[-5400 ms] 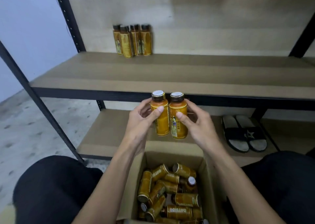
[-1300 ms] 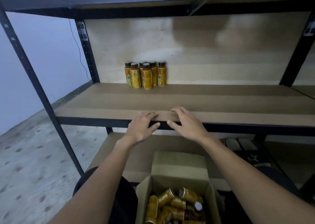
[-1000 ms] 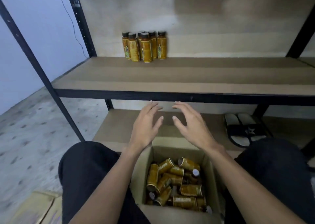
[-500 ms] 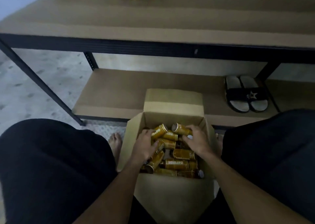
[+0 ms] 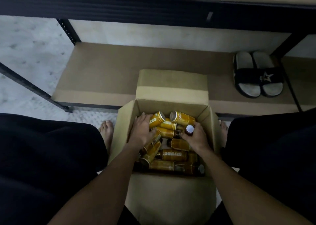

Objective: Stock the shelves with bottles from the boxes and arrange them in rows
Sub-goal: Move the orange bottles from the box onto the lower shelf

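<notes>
An open cardboard box (image 5: 125,115) stands between my knees, filled with several yellow bottles lying in a jumble. My left hand (image 5: 141,133) is inside on the left, its fingers curled round a yellow bottle (image 5: 156,120) that lies on top. On the right, my right hand (image 5: 196,138) grips an upright bottle (image 5: 189,129) by its neck, white cap facing up. Another bottle (image 5: 183,117) rests at the back of the pile. The shelf's black front rail (image 5: 153,10) crosses the top of the view; the stocked bottles on it are out of sight.
The lower shelf board (image 5: 102,74) lies just beyond the box, with a pair of black slippers (image 5: 258,75) at its right end. The box's back flap (image 5: 172,84) leans over that board. A black upright (image 5: 30,87) slants at left. My knees flank the box.
My empty hands came down from the shelf edge into the box and closed on bottles. The view tilted down, so the bottles on the shelf dropped out of sight.
</notes>
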